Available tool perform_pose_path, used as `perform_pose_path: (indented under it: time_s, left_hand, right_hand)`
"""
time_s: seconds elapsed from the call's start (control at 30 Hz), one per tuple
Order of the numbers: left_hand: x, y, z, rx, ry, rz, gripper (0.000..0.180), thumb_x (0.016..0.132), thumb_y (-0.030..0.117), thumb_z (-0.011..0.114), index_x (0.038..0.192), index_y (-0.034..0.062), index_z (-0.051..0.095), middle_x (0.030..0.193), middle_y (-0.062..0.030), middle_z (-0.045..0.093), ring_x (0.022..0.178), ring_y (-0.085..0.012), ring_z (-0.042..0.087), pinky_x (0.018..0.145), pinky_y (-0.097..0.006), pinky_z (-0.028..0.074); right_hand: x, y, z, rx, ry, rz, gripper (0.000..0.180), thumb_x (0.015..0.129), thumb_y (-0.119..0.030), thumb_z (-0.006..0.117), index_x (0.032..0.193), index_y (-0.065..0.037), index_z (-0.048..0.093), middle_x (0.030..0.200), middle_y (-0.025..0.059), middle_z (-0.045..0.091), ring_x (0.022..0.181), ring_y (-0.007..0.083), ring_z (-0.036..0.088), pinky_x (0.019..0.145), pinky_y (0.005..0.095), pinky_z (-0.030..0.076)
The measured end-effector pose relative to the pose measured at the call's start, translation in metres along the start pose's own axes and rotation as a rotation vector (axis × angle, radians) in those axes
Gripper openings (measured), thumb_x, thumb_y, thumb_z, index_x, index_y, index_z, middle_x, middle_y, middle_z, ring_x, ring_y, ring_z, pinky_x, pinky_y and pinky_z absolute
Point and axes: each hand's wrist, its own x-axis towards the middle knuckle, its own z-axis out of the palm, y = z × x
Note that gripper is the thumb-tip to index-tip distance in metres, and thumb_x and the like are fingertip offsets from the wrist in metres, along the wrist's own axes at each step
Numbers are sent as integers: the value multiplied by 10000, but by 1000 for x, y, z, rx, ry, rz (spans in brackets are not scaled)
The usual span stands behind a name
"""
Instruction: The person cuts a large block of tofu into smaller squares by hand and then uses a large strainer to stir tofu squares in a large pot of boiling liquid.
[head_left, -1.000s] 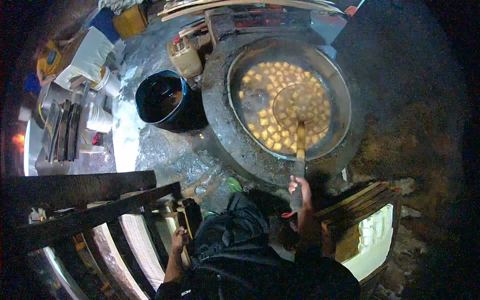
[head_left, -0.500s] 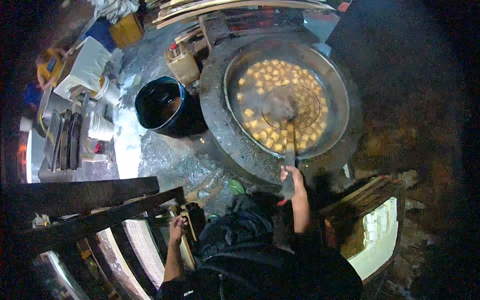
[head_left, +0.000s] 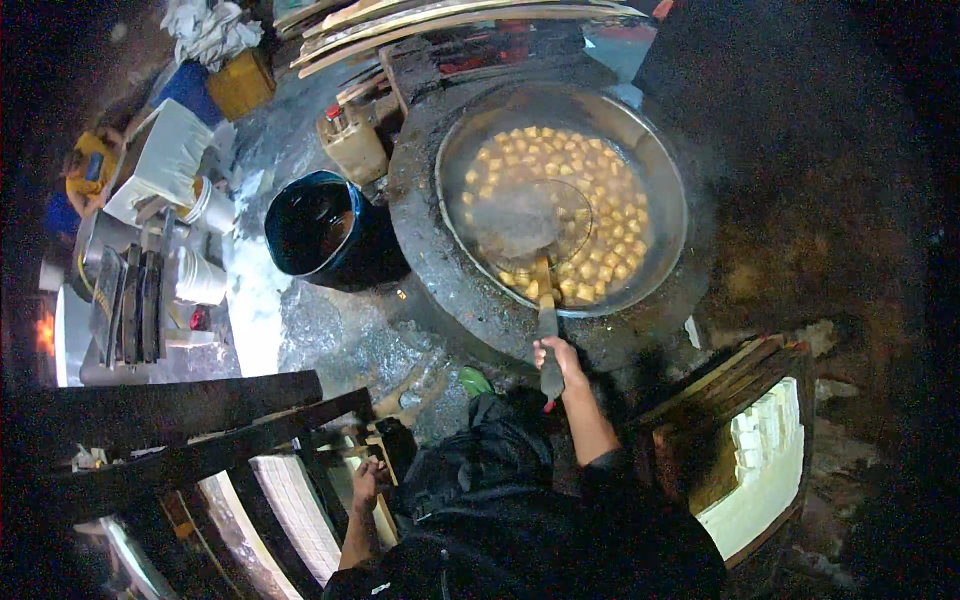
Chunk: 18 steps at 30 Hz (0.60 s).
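Note:
A big round wok sits in a dark stove ring, full of hot oil and several golden frying cubes. My right hand grips the long handle of a round skimmer whose head lies in the oil at the pan's near left, under steam. My left hand rests low on the edge of a wooden tray rack, fingers curled on it.
A black bucket with dark liquid stands left of the stove, a tan jug behind it. White tubs and metal trays crowd the left. A box of white blocks sits at my right. Planks lie behind the wok.
The skimmer head has slid from the right middle of the wok toward its near left. My right hand shifted a little left with the handle. The left hand stays at the rack.

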Motion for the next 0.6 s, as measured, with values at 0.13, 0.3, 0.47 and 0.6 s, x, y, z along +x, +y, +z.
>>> perform_pose_path:
  time_s: [0.13, 0.3, 0.47, 0.6]
  left_hand:
    - [15, 21, -8, 96, -70, 188, 206, 908, 256, 574, 1044, 105, 545, 856, 18, 596, 687, -90, 572, 462, -252, 428]
    - [17, 21, -2, 1, -55, 121, 198, 912, 215, 570, 1033, 60, 547, 864, -24, 587, 745, -146, 578, 610, -274, 485]
    - [23, -23, -18, 27, -235, 248, 250, 897, 274, 594, 1071, 102, 544, 904, 8, 584, 768, -148, 581, 582, -318, 485]
    - [7, -2, -5, 112, -50, -9, 256, 888, 305, 603, 1069, 132, 551, 876, 11, 602, 778, -146, 618, 446, -244, 432]
  right_hand:
    - [-7, -18, 11, -90, 71, -126, 176, 807, -154, 519, 850, 17, 527, 573, 39, 474, 485, 159, 470, 479, 275, 409]
    - [-57, -19, 6, -19, 11, -118, 205, 813, -145, 510, 904, 38, 532, 577, 47, 461, 492, 157, 459, 491, 279, 417]
    - [-33, -16, 30, 43, -30, -129, 197, 817, -128, 507, 925, 36, 521, 589, 46, 450, 503, 151, 446, 488, 273, 404]
    - [21, -22, 42, 42, -144, -81, 188, 829, -167, 505, 900, 6, 523, 587, 32, 458, 501, 151, 452, 501, 273, 403]
